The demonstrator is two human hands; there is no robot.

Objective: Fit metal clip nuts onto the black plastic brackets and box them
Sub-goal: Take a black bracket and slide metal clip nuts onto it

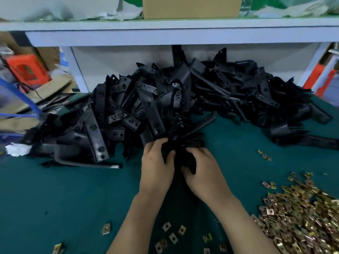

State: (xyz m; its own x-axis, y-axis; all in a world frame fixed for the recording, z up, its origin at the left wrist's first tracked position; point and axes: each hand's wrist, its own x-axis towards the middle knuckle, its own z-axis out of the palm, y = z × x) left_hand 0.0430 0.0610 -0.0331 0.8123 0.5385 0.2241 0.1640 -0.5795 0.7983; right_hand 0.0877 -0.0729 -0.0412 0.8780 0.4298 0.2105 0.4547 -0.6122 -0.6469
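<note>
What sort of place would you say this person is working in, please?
Probably a small factory assembly bench: a heap of black plastic brackets lies on the green table, loose metal clip nuts lie piled at the right, and a cardboard box stands on the shelf above.

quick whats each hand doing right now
Left hand: closed, fingers curled round a black bracket at the near edge of the pile.
Right hand: closed, gripping the same bracket.
</note>
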